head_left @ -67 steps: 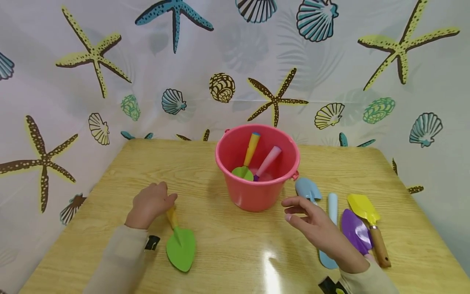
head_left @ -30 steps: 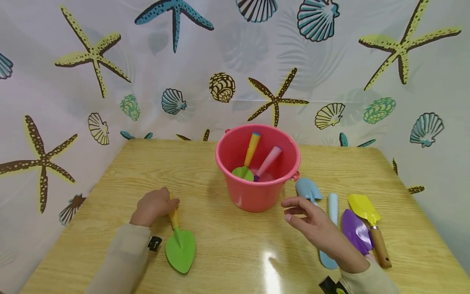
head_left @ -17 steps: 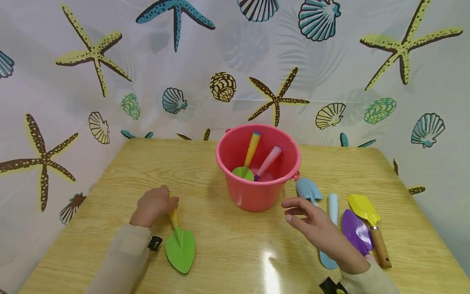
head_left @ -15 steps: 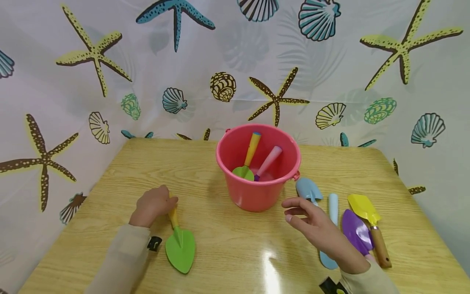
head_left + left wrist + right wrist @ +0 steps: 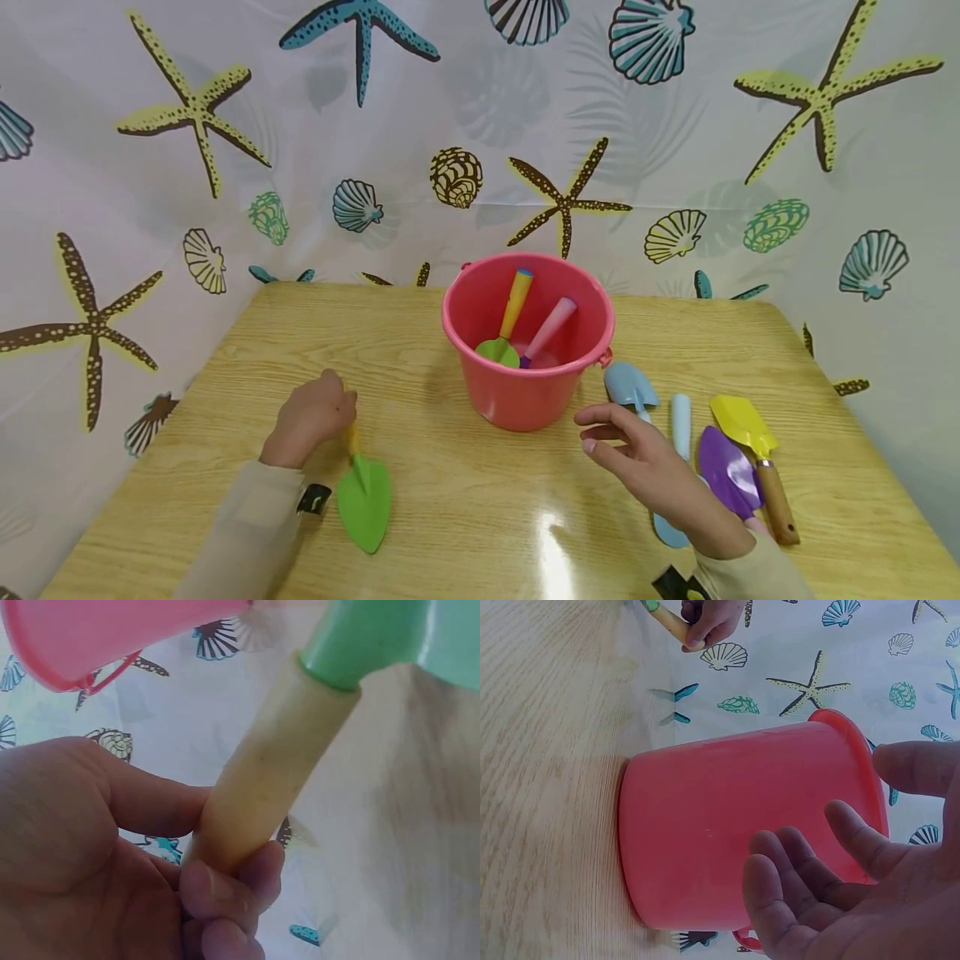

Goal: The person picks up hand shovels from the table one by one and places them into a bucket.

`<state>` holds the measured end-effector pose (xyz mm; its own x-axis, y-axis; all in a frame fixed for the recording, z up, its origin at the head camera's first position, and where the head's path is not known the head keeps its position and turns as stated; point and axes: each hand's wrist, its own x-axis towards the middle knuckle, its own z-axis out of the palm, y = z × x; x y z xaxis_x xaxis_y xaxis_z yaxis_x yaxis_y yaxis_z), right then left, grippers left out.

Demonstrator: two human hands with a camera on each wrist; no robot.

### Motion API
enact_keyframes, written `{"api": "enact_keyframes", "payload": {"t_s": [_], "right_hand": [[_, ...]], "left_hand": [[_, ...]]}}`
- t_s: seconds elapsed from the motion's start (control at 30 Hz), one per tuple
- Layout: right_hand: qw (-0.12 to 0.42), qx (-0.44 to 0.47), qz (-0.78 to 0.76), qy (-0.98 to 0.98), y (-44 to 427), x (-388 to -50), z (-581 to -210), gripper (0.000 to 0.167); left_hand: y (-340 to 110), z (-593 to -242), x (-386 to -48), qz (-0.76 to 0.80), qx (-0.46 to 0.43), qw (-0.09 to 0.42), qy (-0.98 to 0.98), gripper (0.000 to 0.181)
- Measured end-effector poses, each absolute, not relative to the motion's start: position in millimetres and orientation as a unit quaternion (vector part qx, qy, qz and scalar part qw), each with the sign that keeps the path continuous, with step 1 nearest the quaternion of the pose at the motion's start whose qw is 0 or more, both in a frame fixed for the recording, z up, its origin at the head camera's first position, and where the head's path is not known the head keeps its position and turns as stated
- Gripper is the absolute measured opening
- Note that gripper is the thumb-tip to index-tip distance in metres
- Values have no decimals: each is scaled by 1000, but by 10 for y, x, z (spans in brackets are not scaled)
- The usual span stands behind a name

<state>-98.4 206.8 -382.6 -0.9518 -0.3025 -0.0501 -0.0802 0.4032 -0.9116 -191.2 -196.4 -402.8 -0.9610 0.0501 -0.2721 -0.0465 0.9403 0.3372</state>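
My left hand (image 5: 311,417) pinches the end of the yellow handle of a green toy trowel (image 5: 365,504), at left on the table. The left wrist view shows thumb and fingertips around that handle (image 5: 270,757). A pink bucket (image 5: 517,400) stands upright mid-table, holding a green trowel with a yellow handle (image 5: 516,304) and a tool with a pink handle (image 5: 551,329). My right hand (image 5: 652,467) hovers just right of the bucket, fingers loosely bent and holding nothing. In the right wrist view its fingers (image 5: 799,862) show in front of the bucket wall.
Right of the bucket lie a light blue shovel (image 5: 628,385), a light blue handle (image 5: 680,425), a purple trowel (image 5: 727,471) and a yellow shovel with a wooden handle (image 5: 742,419). My right hand partly covers the blue tools. A shell-and-starfish cloth (image 5: 405,133) hangs behind the wooden table (image 5: 465,517).
The left hand first shifted slightly towards me and right, then back up and left. The trowel's blade has moved slightly with it, away from me. The right hand and bucket stay put.
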Motion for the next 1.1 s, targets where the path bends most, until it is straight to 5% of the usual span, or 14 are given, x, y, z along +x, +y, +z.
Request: {"api": "enact_keyframes", "payload": {"t_s": [0.6,1.1], "right_hand": [[102,-120,-535,830,2075,-964,-3812,34],[103,-118,-536,830,2075,-957,-3812,35]], "left_hand": [[-1773,-3344,-1618,256,65,-26,964,49],[-1718,-2869,-1316,334,57,-209,917,37]]}}
